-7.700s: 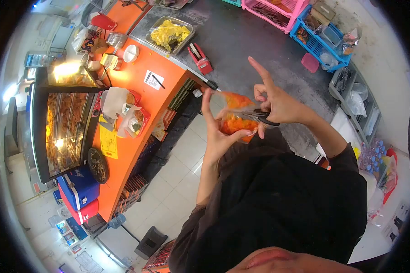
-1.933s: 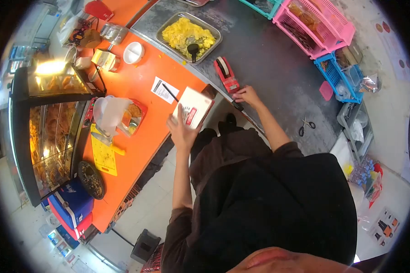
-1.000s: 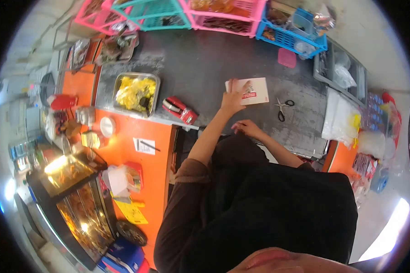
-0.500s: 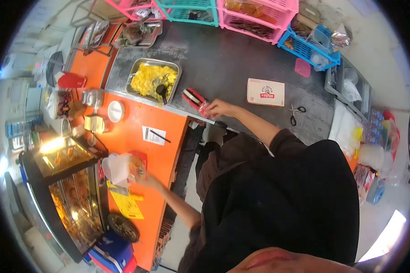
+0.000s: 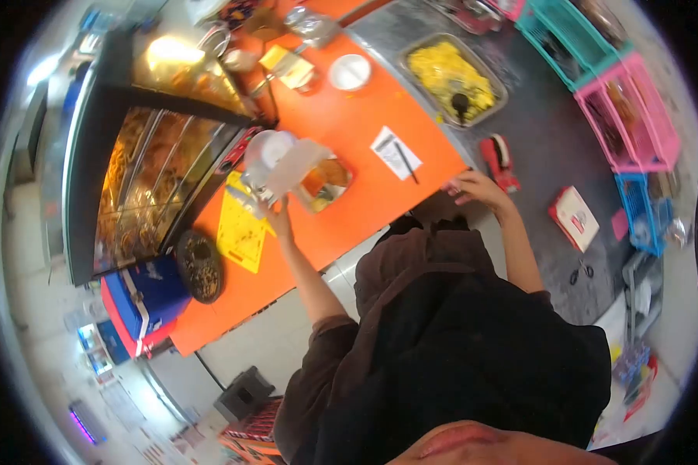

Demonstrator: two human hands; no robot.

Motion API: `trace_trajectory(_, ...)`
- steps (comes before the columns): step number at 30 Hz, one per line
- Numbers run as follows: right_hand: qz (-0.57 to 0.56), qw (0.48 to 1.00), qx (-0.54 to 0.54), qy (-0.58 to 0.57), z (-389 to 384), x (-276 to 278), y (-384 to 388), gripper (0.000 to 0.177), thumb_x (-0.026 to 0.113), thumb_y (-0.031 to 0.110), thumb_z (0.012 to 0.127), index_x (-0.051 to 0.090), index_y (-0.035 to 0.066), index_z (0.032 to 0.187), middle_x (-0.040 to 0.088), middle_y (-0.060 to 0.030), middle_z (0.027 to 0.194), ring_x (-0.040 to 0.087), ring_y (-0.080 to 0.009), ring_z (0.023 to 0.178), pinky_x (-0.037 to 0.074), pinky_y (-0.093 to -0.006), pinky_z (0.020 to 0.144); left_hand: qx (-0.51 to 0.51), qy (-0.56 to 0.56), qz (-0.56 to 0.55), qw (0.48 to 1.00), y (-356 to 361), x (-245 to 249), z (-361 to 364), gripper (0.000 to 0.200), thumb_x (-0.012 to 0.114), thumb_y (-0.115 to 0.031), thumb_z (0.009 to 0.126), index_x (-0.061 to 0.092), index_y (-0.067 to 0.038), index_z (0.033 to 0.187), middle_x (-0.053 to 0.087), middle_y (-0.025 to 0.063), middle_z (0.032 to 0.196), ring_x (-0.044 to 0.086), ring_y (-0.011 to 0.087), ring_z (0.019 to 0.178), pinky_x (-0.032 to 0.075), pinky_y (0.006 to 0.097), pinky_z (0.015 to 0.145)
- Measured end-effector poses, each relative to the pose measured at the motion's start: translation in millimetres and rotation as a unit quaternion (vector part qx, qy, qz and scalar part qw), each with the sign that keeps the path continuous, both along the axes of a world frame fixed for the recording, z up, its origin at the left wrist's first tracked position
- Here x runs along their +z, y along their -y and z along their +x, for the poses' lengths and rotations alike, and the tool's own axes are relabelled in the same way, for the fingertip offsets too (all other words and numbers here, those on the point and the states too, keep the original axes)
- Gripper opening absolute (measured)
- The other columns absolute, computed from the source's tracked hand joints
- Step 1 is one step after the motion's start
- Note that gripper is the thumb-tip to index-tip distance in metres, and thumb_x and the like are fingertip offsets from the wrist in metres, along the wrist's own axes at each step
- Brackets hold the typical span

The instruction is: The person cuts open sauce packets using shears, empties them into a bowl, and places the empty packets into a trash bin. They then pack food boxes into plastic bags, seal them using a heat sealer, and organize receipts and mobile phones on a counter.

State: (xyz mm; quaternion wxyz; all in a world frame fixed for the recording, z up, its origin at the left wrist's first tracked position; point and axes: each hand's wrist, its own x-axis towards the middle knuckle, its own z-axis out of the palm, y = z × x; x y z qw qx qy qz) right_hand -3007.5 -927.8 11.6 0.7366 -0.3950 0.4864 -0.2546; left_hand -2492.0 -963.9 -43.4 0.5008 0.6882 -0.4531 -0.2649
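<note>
My left hand reaches onto the orange counter and lifts a white sheet of paper beside a red tray of food. My right hand rests at the counter's corner, holding a small reddish packet, close to the red tape dispenser. A white box with a red label lies on the grey worktop, with black scissors below it.
A lit glass warmer full of fried food stands at the left. A yellow board, a dark round dish, a steel tray of yellow food, a paper slip with a pen and pink and blue baskets surround me.
The view has swung toward the orange counter. My left hand has moved up to the red tray and raised the white paper. My right hand stays near the tape dispenser.
</note>
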Motion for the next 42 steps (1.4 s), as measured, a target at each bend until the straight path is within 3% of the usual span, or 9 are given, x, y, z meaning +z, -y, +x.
trace_trajectory(8,-0.21,0.97,-0.043,-0.11,247,-72,187,0.06,0.049,0.049,0.091,0.04,0.007,0.134,0.044,-0.0199,0.13,0.046,-0.0294,0.119,0.039,-0.0416,0.096,-0.081,0.272,0.151,0.947,1,-11,8,0.05,0.052,-0.004,0.085,0.043,-0.004,0.134,0.062,0.0181,0.106,0.059,0.0262,0.097,0.045,0.0333,0.082)
trace_trajectory(10,-0.234,0.936,0.005,-0.263,277,-88,201,0.069,0.061,0.044,0.084,0.035,0.008,0.137,0.031,-0.026,0.137,0.042,-0.0356,0.122,0.041,-0.0461,0.096,-0.113,0.112,0.164,0.974,-9,-6,-1,0.054,0.044,0.004,0.08,0.046,-0.009,0.133,0.061,0.0115,0.113,0.058,0.025,0.097,0.046,0.0323,0.082)
trace_trajectory(14,-0.085,0.983,0.052,-0.151,282,-66,194,0.083,0.072,0.035,0.077,0.025,0.012,0.142,0.02,-0.0282,0.14,0.039,-0.0398,0.123,0.048,-0.0454,0.087,-0.08,-0.185,0.083,0.976,-11,-13,0,0.054,0.04,0.006,0.078,0.048,-0.006,0.131,0.06,0.0084,0.115,0.058,0.0214,0.096,0.044,0.0285,0.083)
trace_trajectory(17,-0.085,0.987,0.027,-0.133,274,-70,178,0.096,0.077,0.024,0.072,0.015,0.012,0.145,0.023,-0.0279,0.138,0.039,-0.0381,0.124,0.051,-0.047,0.083,-0.056,-0.589,0.091,0.801,-20,-2,6,0.049,0.041,0.001,0.081,0.052,-0.008,0.128,0.058,0.011,0.119,0.056,0.0167,0.088,0.043,0.0228,0.078)
trace_trajectory(26,-0.279,0.942,0.034,-0.182,274,-82,166,0.108,0.081,0.022,0.065,0.011,0.016,0.146,0.024,-0.0211,0.141,0.028,-0.039,0.131,0.04,-0.0527,0.098,-0.102,-0.083,0.11,0.985,-8,-38,-7,0.054,0.068,-0.014,0.073,0.052,-0.008,0.125,0.044,0.0215,0.133,0.041,0.0323,0.126,0.035,0.0427,0.104)
trace_trajectory(28,-0.51,0.764,0.308,-0.247,281,-50,170,0.119,0.085,0.025,0.056,0.009,0.022,0.147,0.026,-0.0182,0.142,0.021,-0.0406,0.133,0.031,-0.0577,0.103,-0.201,0.252,0.085,0.943,5,-8,-18,0.07,0.074,-0.024,0.069,0.045,-0.014,0.132,0.023,0.0242,0.145,0.019,0.0394,0.137,0.022,0.0559,0.108)
trace_trajectory(31,-0.443,0.611,0.537,-0.376,307,-6,159,0.126,0.088,0.031,0.048,0.01,0.026,0.147,0.024,-0.0208,0.143,0.02,-0.0424,0.133,0.027,-0.058,0.105,-0.32,0.311,0.21,0.87,20,10,-20,0.104,0.082,-0.04,0.056,0.028,-0.012,0.141,0.012,0.0235,0.149,0.006,0.04,0.139,0.012,0.0632,0.108)
trace_trajectory(33,-0.456,0.599,0.539,-0.377,308,-7,157,0.126,0.088,0.032,0.047,0.012,0.026,0.147,0.024,-0.0218,0.143,0.021,-0.0421,0.134,0.026,-0.0572,0.106,-0.365,0.398,0.247,0.805,26,10,-20,0.119,0.083,-0.049,0.05,0.023,-0.006,0.143,0.013,0.0236,0.149,0.009,0.0396,0.139,0.013,0.0637,0.107)
trace_trajectory(42,-0.58,0.638,0.41,-0.296,289,-80,138,0.1,0.079,0.031,0.066,0.019,0.03,0.146,0.019,-0.024,0.146,0.018,-0.0429,0.136,0.024,-0.0557,0.108,-0.404,0.361,0.071,0.838,15,-28,2,0.074,0.073,-0.022,0.074,0.038,-0.031,0.139,0.006,0.0234,0.15,0.006,0.0438,0.139,0.026,0.0572,0.106)
